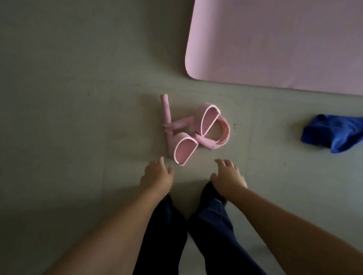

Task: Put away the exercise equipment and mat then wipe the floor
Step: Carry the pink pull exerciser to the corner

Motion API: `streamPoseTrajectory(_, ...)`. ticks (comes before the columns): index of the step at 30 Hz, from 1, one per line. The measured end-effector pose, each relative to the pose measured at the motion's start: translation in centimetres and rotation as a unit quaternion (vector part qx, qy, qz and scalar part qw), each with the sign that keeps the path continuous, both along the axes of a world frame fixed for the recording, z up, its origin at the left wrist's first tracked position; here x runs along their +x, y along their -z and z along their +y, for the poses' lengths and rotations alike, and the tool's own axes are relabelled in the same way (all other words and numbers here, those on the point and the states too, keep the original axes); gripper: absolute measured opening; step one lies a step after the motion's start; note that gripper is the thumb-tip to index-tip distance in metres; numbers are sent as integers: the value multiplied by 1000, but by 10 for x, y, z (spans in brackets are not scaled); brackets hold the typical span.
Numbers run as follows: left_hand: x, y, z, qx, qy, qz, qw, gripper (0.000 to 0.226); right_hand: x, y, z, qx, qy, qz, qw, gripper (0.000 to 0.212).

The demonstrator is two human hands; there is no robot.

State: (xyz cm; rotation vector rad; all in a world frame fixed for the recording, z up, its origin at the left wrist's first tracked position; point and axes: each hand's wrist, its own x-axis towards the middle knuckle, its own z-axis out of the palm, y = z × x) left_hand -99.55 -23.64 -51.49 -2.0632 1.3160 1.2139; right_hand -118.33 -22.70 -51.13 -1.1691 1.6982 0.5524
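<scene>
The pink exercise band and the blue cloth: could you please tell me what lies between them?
Only bare floor between the pink exercise band and blue cloth, in the head view.

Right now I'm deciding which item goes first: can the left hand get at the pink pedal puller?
Probably yes. The left hand hangs open just short of the pedal puller, with only bare floor between them.

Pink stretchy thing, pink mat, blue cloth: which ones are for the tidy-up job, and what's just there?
For the job:
pink pedal resistance band, to put away
pink exercise mat, to put away
blue cloth, likely for wiping
floor, to wipe
left hand and right hand, both empty

Just there:
dark trouser legs
</scene>
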Motion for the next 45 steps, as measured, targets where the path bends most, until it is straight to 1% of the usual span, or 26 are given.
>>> streamPoseTrajectory(3, -8, 88, -34, -63, -90, -18, 994, 50, 3, 88, -17, -57, -4, 23, 998, 59)
streamPoseTrajectory(5, -13, 139, -54, -100, -195, -18, 976, 54, 5, 137, -25, -88, -10, 34, 996, 59)
streamPoseTrajectory(6, -14, 167, -63, -110, -268, 0, 957, 61, 6, 159, -28, -98, -7, 36, 995, 58)
streamPoseTrajectory(7, -15, 191, -71, -111, -348, 29, 930, 68, 8, 178, -31, -106, -8, 41, 993, 57)
streamPoseTrajectory(8, -14, 215, -76, -103, -426, 60, 897, 74, 10, 195, -33, -114, -14, 53, 992, 55)
streamPoseTrajectory(9, -10, 244, -78, -94, -482, 84, 867, 78, 11, 208, -34, -128, -26, 71, 989, 50)
streamPoseTrajectory(10, -4, 263, -78, -75, -511, 115, 848, 79, 12, 217, -35, -147, -38, 91, 984, 45)
streamPoseTrajectory(11, -1, 270, -79, -49, -517, 149, 841, 78, 11, 222, -36, -165, -48, 106, 979, 41)
streamPoseTrajectory(13, 0, 256, -80, -4, -501, 203, 841, 77, 6, 216, -37, -181, -73, 110, 975, 37)
streamPoseTrajectory(15, -3, 217, -78, -6, -486, 198, 851, 79, -2, 197, -35, -181, -84, 97, 975, 36)
streamPoseTrajectory(16, -2, 199, -75, -14, -473, 185, 861, 76, -6, 182, -34, -180, -76, 86, 977, 35)
streamPoseTrajectory(17, -2, 177, -70, -28, -461, 171, 870, 65, -10, 164, -32, -180, -62, 67, 979, 33)
streamPoseTrajectory(19, 0, 132, -58, -40, -460, 145, 875, 34, -15, 118, -27, -176, -33, 24, 984, 31)
streamPoseTrajectory(21, 3, 84, -49, -35, -465, 139, 874, 23, -19, 66, -24, -164, -11, 14, 986, 29)
streamPoseTrajectory(22, 3, 59, -46, -31, -471, 145, 869, 22, -21, 39, -23, -158, 0, 20, 987, 28)
streamPoseTrajectory(23, 2, 34, -44, -24, -484, 152, 861, 26, -24, 11, -22, -153, 13, 29, 988, 28)
streamPoseTrajectory(25, -5, -27, -43, -17, -486, 165, 858, 29, -26, -46, -20, -141, 41, 44, 988, 28)
streamPoseTrajectory(28, -26, -124, -53, -53, -478, 192, 855, 28, -28, -131, -22, -136, 72, 63, 986, 29)
streamPoseTrajectory(31, -45, -220, -68, -62, -478, 232, 845, 36, -34, -220, -28, -157, 99, 68, 980, 30)
streamPoseTrajectory(33, -55, -276, -74, -77, -442, 263, 854, 40, -40, -276, -27, -171, 95, 66, 978, 36)
streamPoseTrajectory(36, -68, -349, -75, -122, -340, 314, 878, 42, -52, -349, -17, -198, 107, 81, 971, 38)
streamPoseTrajectory(38, -79, -389, -74, -126, -264, 304, 907, 48, -58, -394, -6, -238, 115, 79, 961, 44)
streamPoseTrajectory(39, -85, -406, -74, -123, -234, 304, 915, 49, -63, -415, 1, -259, 118, 78, 955, 48)
streamPoseTrajectory(41, -105, -435, -74, -115, -189, 331, 917, 40, -78, -450, 16, -289, 125, 93, 944, 52)
streamPoseTrajectory(45, -171, -482, -67, -70, -93, 376, 919, 29, -129, -499, 56, -298, 195, 134, 925, 48)
